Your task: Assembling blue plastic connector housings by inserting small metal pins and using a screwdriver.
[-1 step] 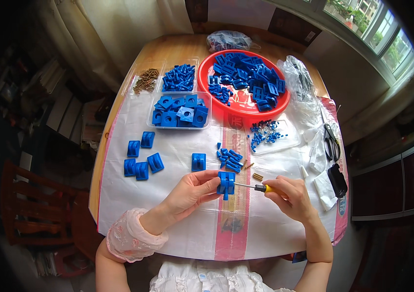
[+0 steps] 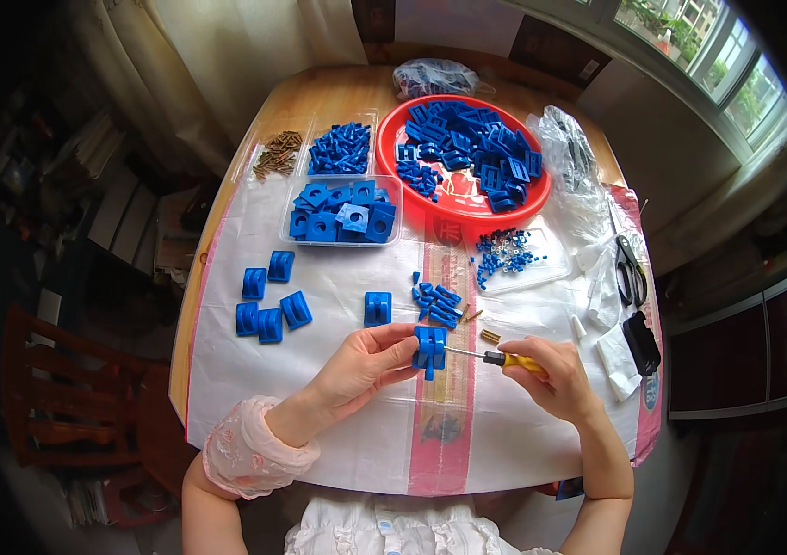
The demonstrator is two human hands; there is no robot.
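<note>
My left hand (image 2: 370, 368) pinches a blue plastic block (image 2: 429, 346) between thumb and fingers, just above the table. A small blue tab sticks out from the block's lower edge. My right hand (image 2: 549, 372) is closed round the yellow handle of a screwdriver (image 2: 495, 358). Its thin metal shaft points left, and the tip meets the block's right side; the exact contact is too small to see. Beyond my hands lie a loose pile of small blue plugs (image 2: 438, 303), a few brass pins (image 2: 490, 337) and one finished-looking blue block (image 2: 378, 309).
Several similar blocks (image 2: 269, 324) sit at left. Farther back stand a clear box of blue square plates (image 2: 342, 233), blue pegs (image 2: 340, 148), brass screws (image 2: 278, 154) and a red basin (image 2: 467, 219) of blue parts. Tiny blue-and-white pieces (image 2: 506, 254), scissors (image 2: 631, 273) and a black case (image 2: 640, 342) lie right.
The fingers of my right hand have shifted slightly on the screwdriver, and more of the yellow handle shows. My left hand and the block have stayed in place.
</note>
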